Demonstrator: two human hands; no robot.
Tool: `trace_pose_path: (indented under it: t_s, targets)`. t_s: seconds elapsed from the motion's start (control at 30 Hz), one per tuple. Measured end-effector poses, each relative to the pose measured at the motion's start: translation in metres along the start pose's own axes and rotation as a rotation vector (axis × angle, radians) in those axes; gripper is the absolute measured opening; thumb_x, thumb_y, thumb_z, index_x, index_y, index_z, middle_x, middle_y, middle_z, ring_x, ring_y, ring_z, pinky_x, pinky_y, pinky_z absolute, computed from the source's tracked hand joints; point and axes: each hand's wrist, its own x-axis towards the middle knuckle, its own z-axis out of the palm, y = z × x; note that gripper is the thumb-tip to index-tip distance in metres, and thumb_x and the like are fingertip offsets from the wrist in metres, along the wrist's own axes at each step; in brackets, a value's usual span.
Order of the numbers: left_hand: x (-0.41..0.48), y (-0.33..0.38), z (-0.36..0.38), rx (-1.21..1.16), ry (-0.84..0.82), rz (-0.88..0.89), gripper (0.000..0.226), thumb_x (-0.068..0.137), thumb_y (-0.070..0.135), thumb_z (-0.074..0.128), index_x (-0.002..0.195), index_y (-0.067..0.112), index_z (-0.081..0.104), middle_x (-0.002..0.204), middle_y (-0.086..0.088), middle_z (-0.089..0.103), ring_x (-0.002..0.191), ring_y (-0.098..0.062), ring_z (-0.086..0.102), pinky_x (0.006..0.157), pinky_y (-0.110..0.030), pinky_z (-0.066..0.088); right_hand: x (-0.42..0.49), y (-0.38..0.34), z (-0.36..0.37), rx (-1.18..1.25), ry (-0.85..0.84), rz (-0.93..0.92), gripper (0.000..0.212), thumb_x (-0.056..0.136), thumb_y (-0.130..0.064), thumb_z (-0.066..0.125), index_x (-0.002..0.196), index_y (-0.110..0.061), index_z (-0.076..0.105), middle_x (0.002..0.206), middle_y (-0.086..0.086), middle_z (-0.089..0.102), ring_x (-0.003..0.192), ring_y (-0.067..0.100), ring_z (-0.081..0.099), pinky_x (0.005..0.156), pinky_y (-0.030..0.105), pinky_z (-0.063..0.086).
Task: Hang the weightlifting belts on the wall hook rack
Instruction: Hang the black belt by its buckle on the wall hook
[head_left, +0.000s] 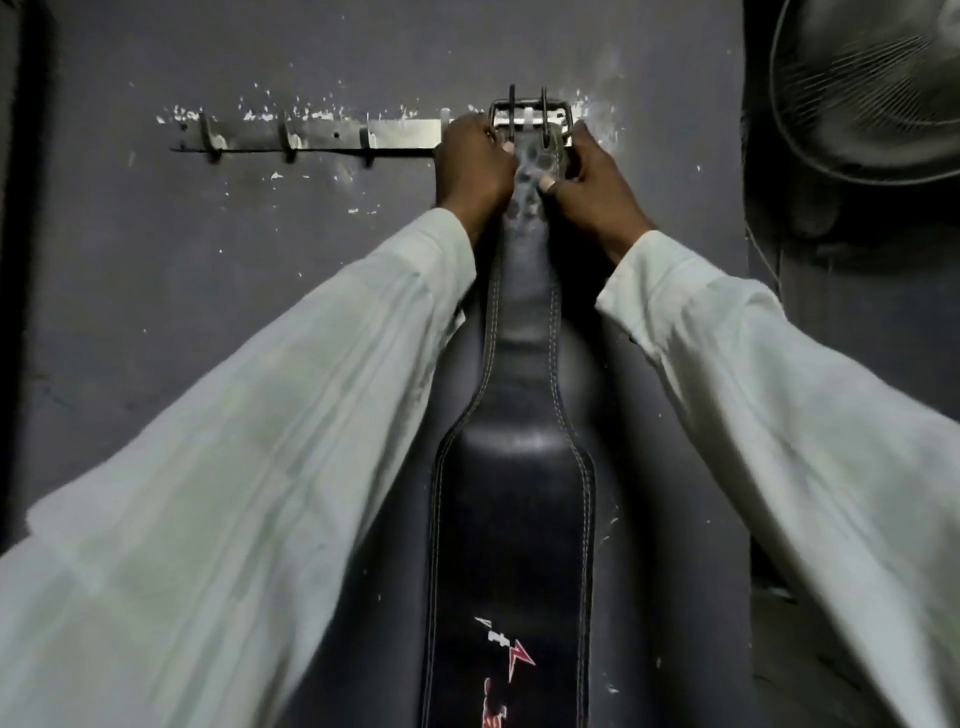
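Note:
A black leather weightlifting belt with grey stitching and a red-and-white logo hangs down the dark wall. Its metal double-prong buckle sits at the right end of the steel hook rack, over a hook that the buckle partly hides. My left hand grips the belt's narrow end just below the buckle from the left. My right hand grips it from the right, thumb pressed on the perforated strap. Both arms wear long white sleeves.
Three bare hooks stick out of the rack to the left of the belt. A wall fan is mounted at the upper right, close to the rack's end. The grey wall is chipped around the rack.

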Motion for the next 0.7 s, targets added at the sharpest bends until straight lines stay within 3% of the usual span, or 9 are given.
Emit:
trace_pose_path:
  t_s: [0.07, 0.13, 0.33, 0.4, 0.47, 0.53, 0.6, 0.7]
  targets:
    - [0.007, 0.001, 0.004, 0.050, -0.008, 0.009, 0.011, 0.090, 0.011, 0.057, 0.085, 0.008, 0.067, 0.107, -0.017, 0.071, 0.098, -0.025, 0.066, 0.077, -0.026, 0.044, 0.005, -0.001, -0.002, -0.009, -0.019, -0.001, 0.060, 0.074, -0.010, 0.053, 0.134, -0.004, 0.045, 0.116, 0.009, 0.068, 0.102, 0.014, 0.066, 0.096, 0.038, 0.053]
    - [0.011, -0.003, 0.010, 0.073, -0.017, 0.033, 0.018, 0.092, 0.011, 0.055, 0.099, 0.002, 0.068, 0.110, -0.016, 0.071, 0.105, -0.025, 0.065, 0.076, -0.023, 0.042, 0.008, 0.001, -0.003, 0.020, -0.012, -0.006, 0.060, 0.074, -0.009, 0.052, 0.133, -0.005, 0.046, 0.114, 0.007, 0.069, 0.101, 0.014, 0.068, 0.093, 0.035, 0.054]
    - [-0.025, -0.034, 0.019, -0.034, -0.050, 0.064, 0.023, 0.096, 0.016, 0.053, 0.106, 0.005, 0.070, 0.109, -0.010, 0.073, 0.098, -0.020, 0.064, 0.073, -0.019, 0.040, -0.016, 0.031, 0.006, -0.092, 0.017, -0.056, 0.065, 0.074, -0.028, 0.055, 0.139, -0.019, 0.053, 0.126, -0.003, 0.068, 0.117, 0.014, 0.064, 0.107, 0.041, 0.047]
    - [-0.038, -0.038, 0.018, -0.134, -0.100, 0.033, 0.026, 0.089, 0.019, 0.056, 0.106, 0.009, 0.073, 0.107, -0.005, 0.075, 0.098, -0.015, 0.068, 0.083, -0.017, 0.049, -0.024, 0.033, 0.008, -0.090, 0.063, -0.044, 0.069, 0.074, -0.030, 0.060, 0.141, -0.021, 0.053, 0.130, -0.005, 0.066, 0.118, 0.013, 0.064, 0.107, 0.039, 0.048]
    - [-0.055, -0.042, 0.014, -0.224, -0.164, 0.023, 0.043, 0.076, 0.024, 0.055, 0.114, 0.014, 0.072, 0.109, 0.000, 0.075, 0.103, -0.014, 0.069, 0.096, -0.031, 0.054, -0.036, 0.036, 0.007, -0.030, 0.099, 0.013, 0.073, 0.068, -0.031, 0.067, 0.139, -0.023, 0.055, 0.128, -0.006, 0.068, 0.115, 0.012, 0.066, 0.104, 0.039, 0.051]
    - [-0.078, -0.052, 0.010, -0.281, -0.244, 0.036, 0.059, 0.069, 0.024, 0.056, 0.128, 0.019, 0.065, 0.113, 0.003, 0.074, 0.104, -0.013, 0.070, 0.099, -0.040, 0.055, -0.056, 0.037, 0.006, 0.008, 0.104, 0.069, 0.075, 0.064, -0.027, 0.071, 0.137, -0.024, 0.057, 0.124, -0.005, 0.070, 0.111, 0.011, 0.068, 0.102, 0.039, 0.053]
    - [-0.106, -0.062, 0.001, -0.332, -0.349, 0.005, 0.069, 0.068, 0.013, 0.056, 0.136, 0.024, 0.056, 0.106, 0.009, 0.075, 0.088, -0.011, 0.070, 0.092, -0.041, 0.058, -0.082, 0.035, 0.007, 0.015, 0.088, 0.127, 0.065, 0.066, -0.016, 0.073, 0.129, -0.022, 0.061, 0.119, -0.002, 0.072, 0.106, 0.011, 0.070, 0.099, 0.039, 0.055]
    - [-0.148, -0.077, -0.013, -0.359, -0.453, -0.053, 0.071, 0.070, 0.006, 0.059, 0.138, 0.026, 0.054, 0.080, 0.016, 0.070, 0.064, -0.005, 0.058, 0.075, -0.029, 0.051, -0.130, 0.039, 0.015, 0.054, 0.064, 0.221, 0.045, 0.070, -0.011, 0.078, 0.110, -0.024, 0.063, 0.106, 0.002, 0.075, 0.097, 0.014, 0.073, 0.090, 0.036, 0.058]
